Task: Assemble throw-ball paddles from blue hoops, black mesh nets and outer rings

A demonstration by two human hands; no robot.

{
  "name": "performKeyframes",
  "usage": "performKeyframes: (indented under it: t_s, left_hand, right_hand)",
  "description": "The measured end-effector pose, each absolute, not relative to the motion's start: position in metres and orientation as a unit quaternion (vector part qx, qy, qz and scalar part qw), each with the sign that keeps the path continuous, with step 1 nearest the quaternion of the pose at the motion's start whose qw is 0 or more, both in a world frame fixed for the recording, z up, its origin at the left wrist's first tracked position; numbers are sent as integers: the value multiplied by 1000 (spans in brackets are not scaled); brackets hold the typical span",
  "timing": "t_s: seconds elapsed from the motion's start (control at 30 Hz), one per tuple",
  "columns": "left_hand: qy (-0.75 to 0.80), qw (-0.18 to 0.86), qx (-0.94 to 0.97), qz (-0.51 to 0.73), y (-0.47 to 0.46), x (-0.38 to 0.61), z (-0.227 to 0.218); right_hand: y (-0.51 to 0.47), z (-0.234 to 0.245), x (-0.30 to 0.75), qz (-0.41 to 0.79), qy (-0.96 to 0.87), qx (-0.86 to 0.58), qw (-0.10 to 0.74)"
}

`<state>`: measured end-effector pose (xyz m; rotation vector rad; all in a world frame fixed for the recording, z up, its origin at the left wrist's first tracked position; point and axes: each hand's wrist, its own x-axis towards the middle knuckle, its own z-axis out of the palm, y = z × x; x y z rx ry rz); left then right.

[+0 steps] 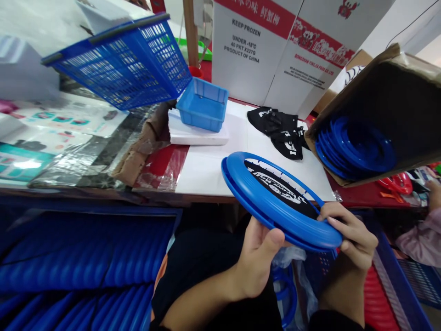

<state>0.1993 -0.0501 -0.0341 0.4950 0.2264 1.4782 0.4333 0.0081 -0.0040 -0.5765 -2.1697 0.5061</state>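
Note:
A blue flying disc point(262, 202) is held tilted above the near edge of the table. It has a black cloth centre point(282, 191) with white lettering, and a gap shows between its two blue rings at the left. From below, my left hand point(258, 262) holds the near rim, thumb outside and fingers hidden under the disc. At the right end, my right hand point(351, 234) grips the rim with its fingers bent over the edge. Several black printed cloth pieces point(275, 126) lie on the white tabletop beyond the disc.
An open carton point(409, 110) at right holds several blue discs point(354, 142). A small blue bin point(203, 105) and a tilted blue basket point(127, 64) stand at back left. Blue rings point(69, 257) fill a crate lower left. Another person's sleeve point(420, 239) shows far right.

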Motion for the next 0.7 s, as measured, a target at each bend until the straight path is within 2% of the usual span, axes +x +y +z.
performKeyframes:
  t_s: [0.7]
  left_hand:
    - [136,711,223,653,-51,190,-38]
  right_hand:
    - [11,6,429,212,-878,-210,373]
